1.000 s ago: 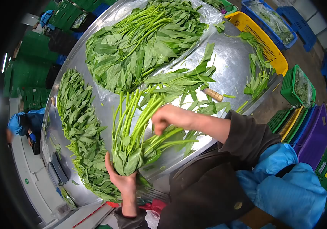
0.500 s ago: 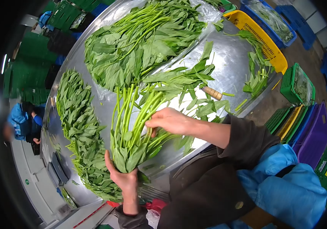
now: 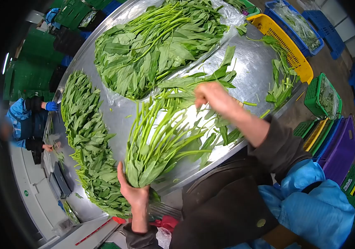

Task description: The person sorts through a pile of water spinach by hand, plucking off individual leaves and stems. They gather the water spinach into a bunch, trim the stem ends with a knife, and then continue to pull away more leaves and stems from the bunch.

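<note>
My left hand (image 3: 135, 194) is closed round the leafy lower end of a bunch of water spinach (image 3: 148, 153). The bunch's pale green stems fan upward and to the right over the metal table (image 3: 117, 120). My right hand (image 3: 214, 96) is above loose water spinach stems and leaves (image 3: 177, 89), its fingers curled in and smeared by motion. Whatever it may hold is hidden. A large heap of water spinach (image 3: 161, 45) lies at the far side, partly on clear plastic. A long row of stacked bunches (image 3: 90, 133) runs along the left.
Stray leaves (image 3: 281, 81) lie near the table's right edge, beside a yellow crate (image 3: 285, 41). Blue crates, a green crate (image 3: 322, 97) and a purple crate (image 3: 341, 145) stand further right. Across the table at left, another person (image 3: 24, 124) in blue works, one hand blue-gloved.
My right hand has left the bunch and moved up and right, now covering the wooden handle seen before. The bunch's stems have spread wider. The other person's gloved hand has come into sight.
</note>
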Action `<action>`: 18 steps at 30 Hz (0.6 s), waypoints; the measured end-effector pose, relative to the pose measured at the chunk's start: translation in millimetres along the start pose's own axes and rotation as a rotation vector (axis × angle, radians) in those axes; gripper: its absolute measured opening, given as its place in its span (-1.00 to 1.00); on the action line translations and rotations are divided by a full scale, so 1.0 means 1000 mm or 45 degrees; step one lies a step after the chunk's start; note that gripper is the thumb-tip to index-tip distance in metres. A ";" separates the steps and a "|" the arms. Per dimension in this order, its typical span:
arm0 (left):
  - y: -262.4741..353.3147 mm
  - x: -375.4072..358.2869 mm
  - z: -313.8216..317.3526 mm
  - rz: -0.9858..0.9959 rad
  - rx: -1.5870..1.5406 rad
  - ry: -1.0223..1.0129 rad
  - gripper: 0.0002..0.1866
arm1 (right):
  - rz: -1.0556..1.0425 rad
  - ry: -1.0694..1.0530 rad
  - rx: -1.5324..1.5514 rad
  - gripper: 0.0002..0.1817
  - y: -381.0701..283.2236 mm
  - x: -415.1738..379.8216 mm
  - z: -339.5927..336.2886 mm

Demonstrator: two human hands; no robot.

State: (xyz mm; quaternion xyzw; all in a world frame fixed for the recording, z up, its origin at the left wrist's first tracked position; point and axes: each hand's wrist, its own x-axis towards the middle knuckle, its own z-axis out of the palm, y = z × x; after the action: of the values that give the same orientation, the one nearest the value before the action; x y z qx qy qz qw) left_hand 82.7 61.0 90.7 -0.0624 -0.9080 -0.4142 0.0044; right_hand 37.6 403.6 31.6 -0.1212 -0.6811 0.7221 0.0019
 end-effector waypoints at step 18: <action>-0.007 -0.008 -0.007 0.185 0.151 -0.028 -0.09 | 0.307 -0.305 -0.581 -0.51 -0.015 0.009 -0.001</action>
State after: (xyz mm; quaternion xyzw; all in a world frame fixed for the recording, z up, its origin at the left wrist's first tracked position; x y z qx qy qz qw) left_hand 89.8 50.7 89.7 -0.1324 -0.9241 -0.3574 0.0281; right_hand 26.9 407.1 45.0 -0.1124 -0.8021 0.5543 -0.1918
